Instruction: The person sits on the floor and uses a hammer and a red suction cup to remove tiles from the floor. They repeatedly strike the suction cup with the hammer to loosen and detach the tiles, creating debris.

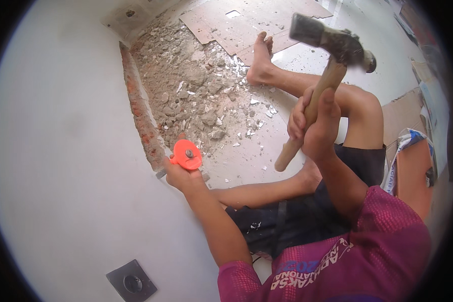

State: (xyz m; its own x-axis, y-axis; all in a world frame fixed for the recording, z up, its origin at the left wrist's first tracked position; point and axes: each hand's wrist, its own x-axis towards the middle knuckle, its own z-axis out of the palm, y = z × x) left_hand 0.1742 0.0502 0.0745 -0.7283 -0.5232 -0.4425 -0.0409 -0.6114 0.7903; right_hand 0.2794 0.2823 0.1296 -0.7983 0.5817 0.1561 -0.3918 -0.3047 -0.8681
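My left hand [182, 179] is closed around a chisel with a round orange guard [187, 154]. The chisel's struck end shows in the middle of the guard, and a short piece of its metal tip pokes out by the wall. That tip is at the lower end of a rough groove [142, 118] cut into the white wall, where reddish brick shows; whether it touches is hard to tell. Raised to the right, my right hand [317, 123] grips the wooden handle of a hammer [334, 70]. Its metal head is up, well apart from the chisel.
Broken plaster and rubble [191, 90] lie along the wall's foot, between it and my bare legs. A cardboard sheet [256, 25] covers the floor beyond. A dark square plate [132, 281] sits on the wall at lower left. At right stands an open bag [395, 166] beside an orange-brown panel [412, 173].
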